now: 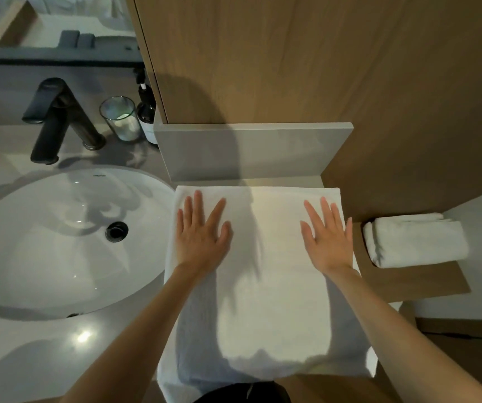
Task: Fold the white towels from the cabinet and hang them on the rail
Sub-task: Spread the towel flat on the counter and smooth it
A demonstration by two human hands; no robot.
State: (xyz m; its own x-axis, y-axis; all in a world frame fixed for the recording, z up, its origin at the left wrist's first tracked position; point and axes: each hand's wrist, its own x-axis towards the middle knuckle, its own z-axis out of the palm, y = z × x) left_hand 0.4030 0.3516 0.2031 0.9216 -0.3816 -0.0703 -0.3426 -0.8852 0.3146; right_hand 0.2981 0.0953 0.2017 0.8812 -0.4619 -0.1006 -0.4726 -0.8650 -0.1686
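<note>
The white towel [266, 286] lies spread on the counter [59, 344] just right of the sink [59, 242], its near edge hanging over the front. The left hand [202, 237] and right hand [328, 239] press flat on it, fingers spread, grasping nothing. Smoothing looks best done outward, squaring the edges before the next fold. 1 rolled towel [414, 239] waits on the shelf [426, 279] at the right.

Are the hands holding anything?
No. The left hand and right hand lie flat and open, pressing the far part of the white terry towel; nothing is gripped.
</note>
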